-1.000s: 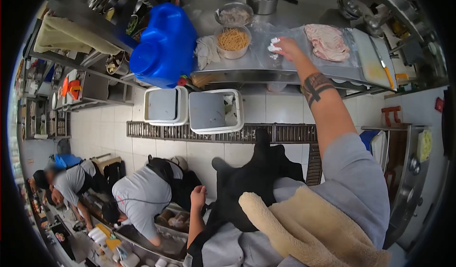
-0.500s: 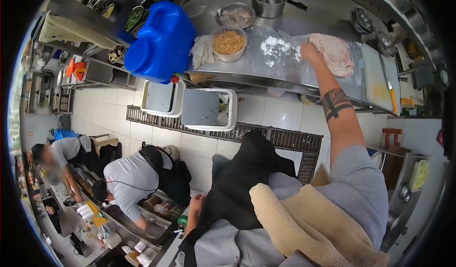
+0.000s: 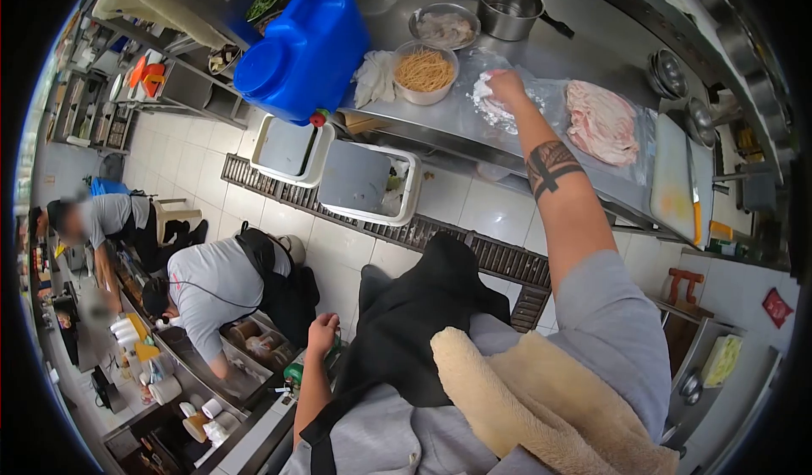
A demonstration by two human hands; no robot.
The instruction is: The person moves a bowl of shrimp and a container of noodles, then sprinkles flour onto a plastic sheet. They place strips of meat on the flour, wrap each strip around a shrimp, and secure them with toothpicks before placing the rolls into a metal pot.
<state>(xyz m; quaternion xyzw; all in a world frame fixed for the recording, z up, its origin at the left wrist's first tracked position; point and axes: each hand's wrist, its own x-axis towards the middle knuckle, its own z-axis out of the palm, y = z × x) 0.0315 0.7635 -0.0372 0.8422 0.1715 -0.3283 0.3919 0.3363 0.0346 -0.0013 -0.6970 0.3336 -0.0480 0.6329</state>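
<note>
My right hand (image 3: 505, 90) reaches over the steel counter into a heap of white powder (image 3: 493, 109), its fingers closed together; whether powder is between them is hidden. A slab of pale, fatty raw meat (image 3: 602, 123) lies on plastic sheeting to the right of that hand. Left of the powder stands a bowl of yellow strips (image 3: 425, 72), with a crumpled white cloth (image 3: 374, 78) beside it. My left hand (image 3: 323, 333) is low near my body, away from the counter, fingers curled; nothing can be made out in it.
A blue jug (image 3: 317, 39) stands at the counter's left. Behind are a bowl of pale food (image 3: 443, 27) and a steel pot (image 3: 509, 8). A cutting board (image 3: 677, 179) with a knife lies right. Two bins (image 3: 369, 179) stand below. Two people work at the lower left.
My right hand has moved left from the edge of the meat into the powder. My left hand has shifted slightly left and up. The camera view has turned a little.
</note>
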